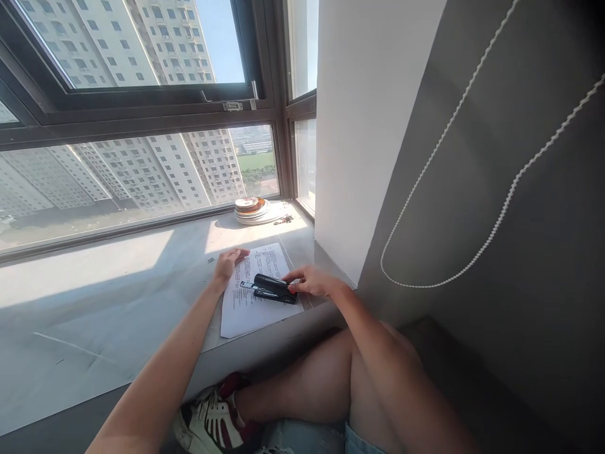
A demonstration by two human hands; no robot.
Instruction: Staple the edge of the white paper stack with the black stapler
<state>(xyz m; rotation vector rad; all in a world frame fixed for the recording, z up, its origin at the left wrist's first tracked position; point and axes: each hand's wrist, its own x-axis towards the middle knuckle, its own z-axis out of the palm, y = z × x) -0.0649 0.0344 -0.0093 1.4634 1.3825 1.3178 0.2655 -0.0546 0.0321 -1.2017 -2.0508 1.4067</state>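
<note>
A high-floor room, most likely in a home, is suggested. Through the dark-framed window [142, 120], a tower block [212, 161] is seen close by, and a green field [258, 161] is seen from high above. Beneath, a broad sill [118, 302] is lit by sun, and dish-like discs [250, 217] are stacked on it. A looped cord [411, 285] is hung by a grey wall [543, 252].

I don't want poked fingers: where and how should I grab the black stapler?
I'd grip the stapler by its right end, coming from the right, like the right hand, away from the metal rail poking out left over the printed sheets.
</note>
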